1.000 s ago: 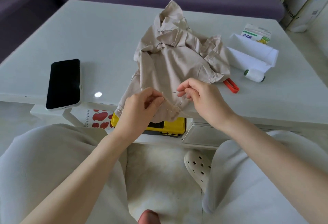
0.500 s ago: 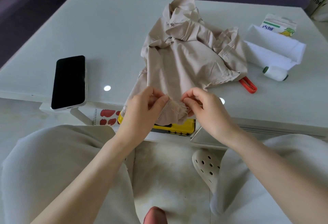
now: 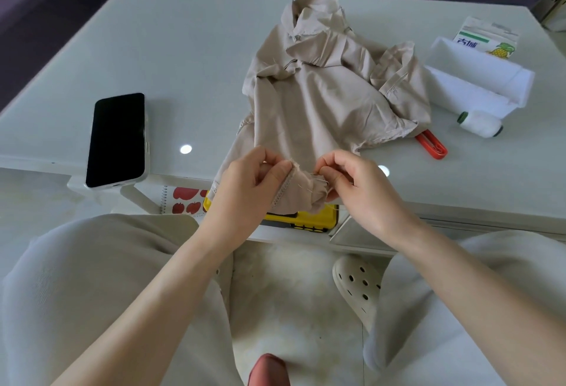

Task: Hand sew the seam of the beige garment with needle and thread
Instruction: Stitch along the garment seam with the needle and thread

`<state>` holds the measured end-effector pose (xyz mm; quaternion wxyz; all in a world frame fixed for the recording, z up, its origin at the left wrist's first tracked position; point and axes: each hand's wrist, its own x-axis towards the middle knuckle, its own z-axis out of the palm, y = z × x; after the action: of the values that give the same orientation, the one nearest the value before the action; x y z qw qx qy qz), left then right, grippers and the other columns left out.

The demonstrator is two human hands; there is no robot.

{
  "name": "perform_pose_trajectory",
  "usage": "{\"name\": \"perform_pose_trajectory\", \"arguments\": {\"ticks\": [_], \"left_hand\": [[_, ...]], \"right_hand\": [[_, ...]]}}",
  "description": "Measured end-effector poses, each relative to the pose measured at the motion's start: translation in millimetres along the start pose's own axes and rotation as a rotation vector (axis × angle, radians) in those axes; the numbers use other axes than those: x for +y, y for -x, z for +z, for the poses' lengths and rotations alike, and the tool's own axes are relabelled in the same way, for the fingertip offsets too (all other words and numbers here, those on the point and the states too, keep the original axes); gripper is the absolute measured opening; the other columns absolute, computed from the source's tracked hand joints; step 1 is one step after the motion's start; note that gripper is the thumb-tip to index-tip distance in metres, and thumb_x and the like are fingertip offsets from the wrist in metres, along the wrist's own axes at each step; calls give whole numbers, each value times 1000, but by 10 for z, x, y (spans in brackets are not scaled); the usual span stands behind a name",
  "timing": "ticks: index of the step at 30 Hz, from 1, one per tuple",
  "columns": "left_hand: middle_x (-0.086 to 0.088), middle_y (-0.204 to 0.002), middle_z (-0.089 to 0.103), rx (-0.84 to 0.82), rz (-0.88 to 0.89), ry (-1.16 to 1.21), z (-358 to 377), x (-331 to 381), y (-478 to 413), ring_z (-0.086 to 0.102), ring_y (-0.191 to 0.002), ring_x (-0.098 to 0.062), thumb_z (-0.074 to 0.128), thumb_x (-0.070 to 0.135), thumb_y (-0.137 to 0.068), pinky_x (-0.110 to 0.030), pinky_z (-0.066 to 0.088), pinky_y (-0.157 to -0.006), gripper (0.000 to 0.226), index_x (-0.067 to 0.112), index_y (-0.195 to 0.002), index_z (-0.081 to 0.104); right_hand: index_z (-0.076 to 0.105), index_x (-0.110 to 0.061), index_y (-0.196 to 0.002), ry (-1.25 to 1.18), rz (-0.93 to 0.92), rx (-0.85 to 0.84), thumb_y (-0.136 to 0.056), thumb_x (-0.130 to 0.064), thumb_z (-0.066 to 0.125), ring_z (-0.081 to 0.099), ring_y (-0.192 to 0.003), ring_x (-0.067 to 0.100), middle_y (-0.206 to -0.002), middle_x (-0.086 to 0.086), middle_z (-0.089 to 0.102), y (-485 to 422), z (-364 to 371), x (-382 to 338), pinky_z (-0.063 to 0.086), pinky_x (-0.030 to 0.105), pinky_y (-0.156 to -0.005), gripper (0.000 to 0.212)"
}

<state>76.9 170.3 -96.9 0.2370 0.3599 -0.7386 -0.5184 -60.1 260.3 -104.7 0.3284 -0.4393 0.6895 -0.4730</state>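
Observation:
A crumpled beige garment (image 3: 330, 85) lies on the white table (image 3: 190, 49), its near hem hanging over the front edge. My left hand (image 3: 251, 183) pinches the hem by its stitched seam (image 3: 283, 191). My right hand (image 3: 364, 189) pinches a thin needle (image 3: 318, 175) at the bunched fabric just to the right of the seam. A fine thread shows near the needle. The two hands are a short gap apart with the folded hem between them.
A black phone (image 3: 118, 139) lies at the table's left front. A white thread spool (image 3: 481, 124), red scissor handles (image 3: 432, 148), folded white cloth (image 3: 477, 82) and a carton (image 3: 487, 38) sit at the right. A yellow box (image 3: 306, 220) and an apple-print notebook (image 3: 185, 202) lie on the lower shelf.
My right hand moved down from the raised position to the hem and brought the needle to the fabric. My left hand kept its pinch on the seam. The camera tilted slightly.

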Motion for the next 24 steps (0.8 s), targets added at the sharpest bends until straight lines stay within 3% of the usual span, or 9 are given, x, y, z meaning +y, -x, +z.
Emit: {"name": "perform_pose_trajectory", "arguments": {"ticks": [6,10,16,20,24], "left_hand": [[19,-40,46,1,-2,-5,-5,-19,-1,42,-40,1,54,19,-94,-7,29,-42,20,19,-74,53],[14,-39,38,-46,8,-3,-6,-41,-2,33,-37,-4,53,21,-93,-9,24,-41,21,17,-73,54],[7,-45,37,-119,-17,16,6,-72,-30,26,-40,-4,54,19,-93,-13,24,-41,23,19,-70,55],[-1,-53,37,-91,-31,40,14,-39,-23,26,-44,-5,52,21,-94,-15,23,-42,23,18,-72,56],[-2,-62,38,-129,-72,121,-14,14,14,32,-55,-11,42,32,-99,-18,26,-50,39,0,-80,54]], "right_hand": [[59,-21,-77,-31,-9,-53,-96,-3,47,57,-61,2,-70,-7,61,7,22,-31,48,14,-61,29],[60,-20,-80,-74,12,-104,-97,-3,46,57,-60,6,-69,-6,61,13,28,-37,48,18,-61,28],[61,-11,-83,-172,34,-173,-97,-1,45,49,-58,7,-68,-1,59,58,62,-116,44,13,-56,23],[62,-14,-82,-191,82,-154,-98,-5,46,49,-56,9,-65,-3,59,41,63,-101,44,15,-55,25],[62,-11,-86,-225,139,-122,-100,-8,44,54,-56,7,-65,-5,61,20,44,-84,47,15,-56,23]]}}
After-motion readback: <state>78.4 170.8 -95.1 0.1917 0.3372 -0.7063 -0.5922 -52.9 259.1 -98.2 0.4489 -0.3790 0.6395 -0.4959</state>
